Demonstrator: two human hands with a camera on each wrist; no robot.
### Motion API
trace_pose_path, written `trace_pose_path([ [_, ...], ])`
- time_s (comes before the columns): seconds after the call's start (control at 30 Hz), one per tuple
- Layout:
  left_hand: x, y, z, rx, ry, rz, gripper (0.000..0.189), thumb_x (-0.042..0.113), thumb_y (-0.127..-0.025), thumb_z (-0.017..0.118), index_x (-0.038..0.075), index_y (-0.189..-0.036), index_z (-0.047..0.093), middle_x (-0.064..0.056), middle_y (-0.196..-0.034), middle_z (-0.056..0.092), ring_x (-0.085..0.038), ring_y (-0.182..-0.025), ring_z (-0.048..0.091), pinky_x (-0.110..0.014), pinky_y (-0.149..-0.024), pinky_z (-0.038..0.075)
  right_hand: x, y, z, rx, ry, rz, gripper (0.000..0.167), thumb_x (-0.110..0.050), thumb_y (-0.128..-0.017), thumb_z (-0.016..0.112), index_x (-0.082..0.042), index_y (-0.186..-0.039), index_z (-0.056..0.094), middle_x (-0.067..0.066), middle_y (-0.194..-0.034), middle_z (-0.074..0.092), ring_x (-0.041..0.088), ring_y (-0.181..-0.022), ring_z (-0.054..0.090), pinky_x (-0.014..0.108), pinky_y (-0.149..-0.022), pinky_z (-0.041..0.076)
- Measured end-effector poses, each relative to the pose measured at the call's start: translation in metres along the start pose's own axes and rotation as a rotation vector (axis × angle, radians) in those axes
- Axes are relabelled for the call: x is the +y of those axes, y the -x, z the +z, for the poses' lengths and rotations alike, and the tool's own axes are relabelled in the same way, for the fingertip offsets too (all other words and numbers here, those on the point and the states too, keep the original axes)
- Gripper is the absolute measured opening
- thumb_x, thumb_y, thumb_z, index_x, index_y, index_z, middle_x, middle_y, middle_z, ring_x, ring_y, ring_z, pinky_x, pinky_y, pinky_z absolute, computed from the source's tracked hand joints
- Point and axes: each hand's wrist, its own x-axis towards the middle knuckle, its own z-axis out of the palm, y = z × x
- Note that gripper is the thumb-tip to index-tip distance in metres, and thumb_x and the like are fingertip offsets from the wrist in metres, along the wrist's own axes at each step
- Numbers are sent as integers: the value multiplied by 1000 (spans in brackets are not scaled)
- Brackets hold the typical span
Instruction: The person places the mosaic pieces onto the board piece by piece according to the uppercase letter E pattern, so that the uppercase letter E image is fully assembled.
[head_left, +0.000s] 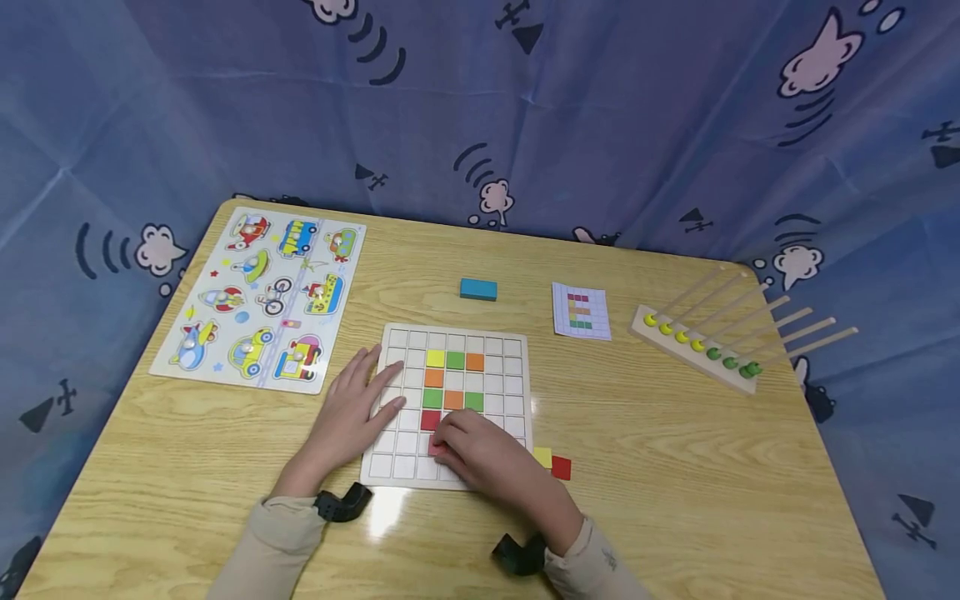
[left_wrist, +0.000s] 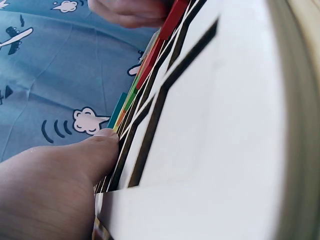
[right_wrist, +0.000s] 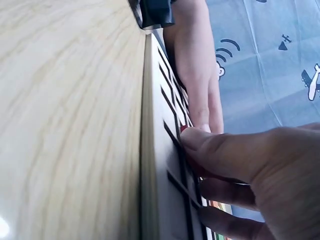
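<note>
A white square grid board (head_left: 397,465) lies on the table, with several coloured tiles in its cells. Among them are a yellow tile (head_left: 436,358) at the top and a red tile (head_left: 431,419) lower down. My right hand (head_left: 483,454) pinches another red tile (left_wrist: 174,21) between thumb and fingers, low on the board just below that red one. The fingers partly cover the pinched tile in the head view. My left hand (head_left: 341,425) rests on the board's left side, fingers spread; its thumb (left_wrist: 104,142) lies on the board face.
Right of the board lie a loose yellow tile (head_left: 543,457) and a red tile (head_left: 562,468). Behind are a blue block (head_left: 478,289) and a pattern card (head_left: 581,325). A vehicle puzzle (head_left: 285,340) lies left; a pegged bead rack (head_left: 686,350) stands right.
</note>
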Motion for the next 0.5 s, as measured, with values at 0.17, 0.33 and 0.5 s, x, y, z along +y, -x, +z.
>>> trace_pose_path([
  [0.17,0,0,0,0,-3,2,53,44,-98,49,23,-146,41,-9,-160,17,-32,-147,9,-55,-115,14,-1,-6,4,-19,29,-2,15,-27,-95,61,-16,-103,68,-6,-104,61,9,-100,55,23,-91,48],
  [0.33,0,0,0,-2,-6,1,53,44,-98,49,23,-146,41,-9,-160,17,-32,-147,9,-55,-115,14,-2,-10,6,-22,57,-8,15,-29,-96,60,-17,-101,68,-7,-103,61,8,-99,55,22,-90,48],
  [0.5,0,0,1,-1,-7,0,53,44,-98,49,24,-146,41,-9,-160,17,-31,-147,9,-55,-115,14,-4,-10,6,-22,73,-1,14,-28,-95,60,-18,-100,67,-8,-102,60,8,-98,54,22,-89,48],
])
